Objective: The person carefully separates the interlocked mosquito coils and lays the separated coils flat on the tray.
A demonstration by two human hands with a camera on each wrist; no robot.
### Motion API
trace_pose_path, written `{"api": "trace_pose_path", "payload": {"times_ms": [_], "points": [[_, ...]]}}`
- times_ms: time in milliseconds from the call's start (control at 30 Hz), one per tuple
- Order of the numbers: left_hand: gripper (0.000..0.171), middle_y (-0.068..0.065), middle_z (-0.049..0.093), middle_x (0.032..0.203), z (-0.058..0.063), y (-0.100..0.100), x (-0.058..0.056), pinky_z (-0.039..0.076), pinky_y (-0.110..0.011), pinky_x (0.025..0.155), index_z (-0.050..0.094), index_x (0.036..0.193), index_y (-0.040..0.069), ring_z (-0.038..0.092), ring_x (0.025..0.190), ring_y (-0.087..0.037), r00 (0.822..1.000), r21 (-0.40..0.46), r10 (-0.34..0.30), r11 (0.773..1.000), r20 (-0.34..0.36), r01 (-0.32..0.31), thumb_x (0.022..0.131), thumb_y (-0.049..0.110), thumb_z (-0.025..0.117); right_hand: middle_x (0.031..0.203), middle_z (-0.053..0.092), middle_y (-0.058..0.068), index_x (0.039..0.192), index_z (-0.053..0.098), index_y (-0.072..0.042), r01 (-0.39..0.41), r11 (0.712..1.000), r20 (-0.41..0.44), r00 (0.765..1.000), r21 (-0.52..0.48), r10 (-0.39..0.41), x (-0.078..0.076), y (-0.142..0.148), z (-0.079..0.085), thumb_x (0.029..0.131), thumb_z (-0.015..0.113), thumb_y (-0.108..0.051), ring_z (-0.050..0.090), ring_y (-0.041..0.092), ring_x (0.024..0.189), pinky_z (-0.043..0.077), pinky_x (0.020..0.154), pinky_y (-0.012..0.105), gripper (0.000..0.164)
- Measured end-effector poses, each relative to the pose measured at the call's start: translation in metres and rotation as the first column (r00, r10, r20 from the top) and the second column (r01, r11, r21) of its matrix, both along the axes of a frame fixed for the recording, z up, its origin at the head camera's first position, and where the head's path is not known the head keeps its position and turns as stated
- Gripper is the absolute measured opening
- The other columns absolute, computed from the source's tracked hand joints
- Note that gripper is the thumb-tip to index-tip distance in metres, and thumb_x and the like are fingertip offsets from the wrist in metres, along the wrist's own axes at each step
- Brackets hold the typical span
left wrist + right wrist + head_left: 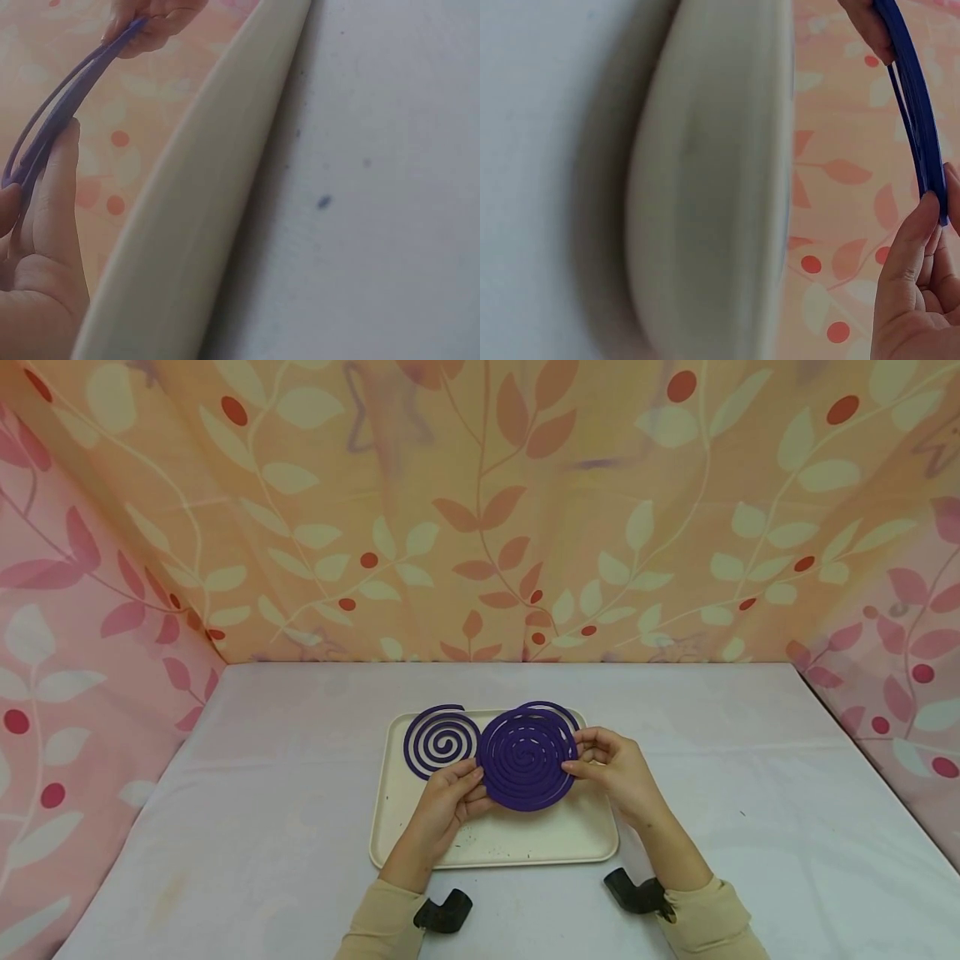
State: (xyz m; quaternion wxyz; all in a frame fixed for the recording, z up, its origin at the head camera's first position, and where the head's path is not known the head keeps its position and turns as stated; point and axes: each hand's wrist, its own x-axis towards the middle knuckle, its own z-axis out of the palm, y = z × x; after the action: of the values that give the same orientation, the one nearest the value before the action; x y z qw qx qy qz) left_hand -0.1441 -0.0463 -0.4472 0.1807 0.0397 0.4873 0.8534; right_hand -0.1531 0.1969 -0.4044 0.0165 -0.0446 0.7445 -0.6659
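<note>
A round purple mosquito coil (525, 768), dense as if two spirals are nested together, is raised over the tray and tilted toward the head camera. My left hand (452, 800) pinches its left edge, thumb in front and fingers behind. At the opposite edge my right hand (618, 774) grips it between thumb and fingers. In the left wrist view the coil (71, 97) appears edge-on with a gap between its layers; the right wrist view shows the coil (916, 105) edge-on too. Another purple coil (444, 745), its turns spaced apart, lies at the tray's back left. Behind the held one, a further coil (542, 703) is mostly hidden.
The cream rectangular tray (540, 843) rests on a white-covered table (225, 827), with dark crumbs on its surface. Black angled pieces (444, 912) sit at both cuffs. Patterned curtains (480, 527) enclose the back and sides.
</note>
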Motion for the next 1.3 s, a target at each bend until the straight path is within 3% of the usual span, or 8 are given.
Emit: {"api": "trace_pose_path", "payload": {"times_ms": [300, 533, 867, 1167, 1300], "points": [[0.039, -0.005, 0.068, 0.098, -0.0003, -0.0001, -0.0005, 0.056, -0.029, 0.077, 0.035, 0.130, -0.022, 0.067, 0.087, -0.012, 1.000, 0.002, 0.010, 1.000, -0.016, -0.010, 0.098, -0.001, 0.041, 0.082, 0.057, 0.005, 0.106, 0.053, 0.015, -0.022, 1.000, -0.003, 1.000, 0.001, 0.022, -0.0001, 0.0009, -0.0004, 0.073, 0.071, 0.013, 0.057, 0.008, 0.070, 0.053, 0.061, 0.020, 0.037], [0.039, -0.004, 0.069, 0.095, -0.0010, -0.0004, -0.0010, 0.056, -0.027, 0.074, 0.040, 0.126, -0.022, 0.067, 0.085, -0.012, 0.999, -0.046, 0.021, 0.999, -0.044, -0.023, 0.098, 0.004, 0.046, 0.079, 0.061, 0.002, 0.103, 0.054, 0.017, -0.047, 0.995, 0.004, 0.999, -0.084, 0.048, 0.0002, 0.0046, -0.0016, 0.083, 0.064, 0.007, 0.062, 0.010, 0.067, 0.057, 0.062, 0.027, 0.024], [0.031, -0.003, 0.069, 0.092, -0.0002, -0.0002, -0.0010, 0.057, -0.028, 0.071, 0.046, 0.120, -0.020, 0.068, 0.080, -0.013, 0.997, -0.106, -0.001, 0.994, -0.074, -0.006, 0.097, 0.000, 0.046, 0.081, 0.059, 0.004, 0.107, 0.055, 0.018, -0.032, 0.999, 0.027, 0.999, -0.022, 0.033, -0.0008, 0.0064, 0.0000, 0.082, 0.065, 0.006, 0.060, 0.009, 0.068, 0.057, 0.063, 0.028, 0.029], [0.026, -0.002, 0.069, 0.091, 0.0004, -0.0016, -0.0004, 0.057, -0.028, 0.071, 0.051, 0.114, -0.015, 0.067, 0.080, -0.013, 0.996, -0.084, -0.022, 0.996, -0.086, 0.015, 0.096, 0.003, 0.048, 0.081, 0.060, 0.006, 0.106, 0.055, 0.018, -0.043, 0.999, 0.032, 0.999, 0.008, 0.043, -0.0016, 0.0069, -0.0018, 0.080, 0.065, 0.010, 0.061, 0.009, 0.068, 0.057, 0.063, 0.028, 0.029], [0.021, -0.002, 0.068, 0.095, 0.0000, -0.0016, 0.0003, 0.056, -0.028, 0.074, 0.055, 0.114, -0.005, 0.067, 0.084, -0.013, 0.997, -0.003, -0.026, 1.000, -0.078, 0.025, 0.098, 0.005, 0.046, 0.080, 0.061, 0.005, 0.107, 0.052, 0.021, -0.046, 0.998, 0.051, 0.998, -0.030, 0.047, -0.0016, 0.0065, -0.0022, 0.082, 0.063, 0.011, 0.062, 0.009, 0.068, 0.057, 0.063, 0.027, 0.029]]}}
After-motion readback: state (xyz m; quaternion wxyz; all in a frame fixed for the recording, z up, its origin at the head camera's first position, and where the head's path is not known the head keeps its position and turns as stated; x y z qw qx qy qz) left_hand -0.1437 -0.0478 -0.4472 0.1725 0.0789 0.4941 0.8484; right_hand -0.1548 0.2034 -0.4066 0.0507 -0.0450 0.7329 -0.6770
